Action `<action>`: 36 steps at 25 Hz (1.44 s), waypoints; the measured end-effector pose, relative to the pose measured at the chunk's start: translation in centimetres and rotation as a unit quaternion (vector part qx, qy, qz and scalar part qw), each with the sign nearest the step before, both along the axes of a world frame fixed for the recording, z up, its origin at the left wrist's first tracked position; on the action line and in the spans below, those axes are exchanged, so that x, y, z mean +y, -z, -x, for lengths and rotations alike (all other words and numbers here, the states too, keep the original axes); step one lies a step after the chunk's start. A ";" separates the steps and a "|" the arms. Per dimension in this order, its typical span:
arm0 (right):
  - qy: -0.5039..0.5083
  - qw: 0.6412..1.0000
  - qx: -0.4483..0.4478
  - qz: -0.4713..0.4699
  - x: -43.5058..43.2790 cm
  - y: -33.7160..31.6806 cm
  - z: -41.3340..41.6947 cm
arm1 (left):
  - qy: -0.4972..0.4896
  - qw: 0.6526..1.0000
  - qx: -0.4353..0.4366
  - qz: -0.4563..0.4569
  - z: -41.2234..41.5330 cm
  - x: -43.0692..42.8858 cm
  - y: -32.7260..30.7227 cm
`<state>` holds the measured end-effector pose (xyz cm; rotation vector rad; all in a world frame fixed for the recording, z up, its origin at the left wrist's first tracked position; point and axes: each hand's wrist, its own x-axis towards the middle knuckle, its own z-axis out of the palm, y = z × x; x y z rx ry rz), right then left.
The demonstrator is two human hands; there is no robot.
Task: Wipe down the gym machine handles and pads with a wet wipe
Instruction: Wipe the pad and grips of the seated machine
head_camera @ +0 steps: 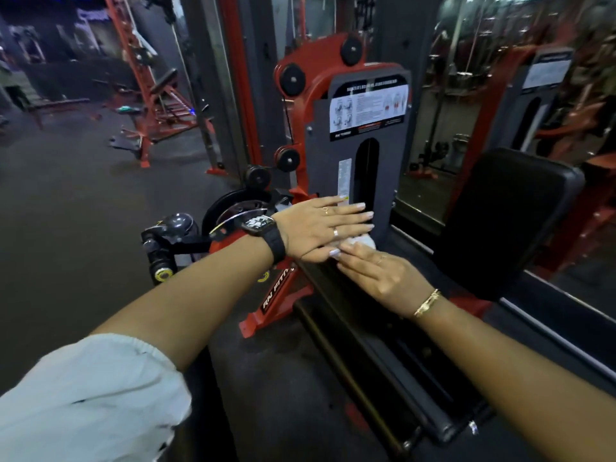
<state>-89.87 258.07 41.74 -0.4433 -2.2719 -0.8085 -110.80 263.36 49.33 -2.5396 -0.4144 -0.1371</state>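
Observation:
A small white wet wipe (364, 242) shows as a crumpled bit between my two hands, in front of the red and grey gym machine (360, 128). My left hand (320, 228), with a black watch on the wrist, lies flat over the wipe with straight fingers. Below it, my right hand (383, 278), with a gold bracelet, reaches up with straight fingers that touch the wipe from underneath. A black back pad (506, 221) stands to the right of the hands. A black roller pad and lever (166, 238) sit at the machine's left side.
A mirror wall (483, 78) runs behind the pad on the right. Dark floor (66, 211) spreads to the left, with red racks and benches (156, 95) further back. Black rails (383, 378) run along the floor below my right arm.

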 end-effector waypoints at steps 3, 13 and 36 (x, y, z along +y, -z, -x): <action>0.046 0.998 -0.050 0.011 -1.8 1.1 -0.4 | 0.010 1.000 -0.009 0.028 1.5 0.1 0.3; 0.161 0.981 -0.110 -0.007 -4.1 1.9 0.9 | -0.005 0.994 -0.062 0.087 1.8 -0.1 1.8; 0.213 0.947 -0.240 0.010 -5.8 2.4 0.0 | -0.073 0.984 -0.099 0.129 1.2 -2.7 2.5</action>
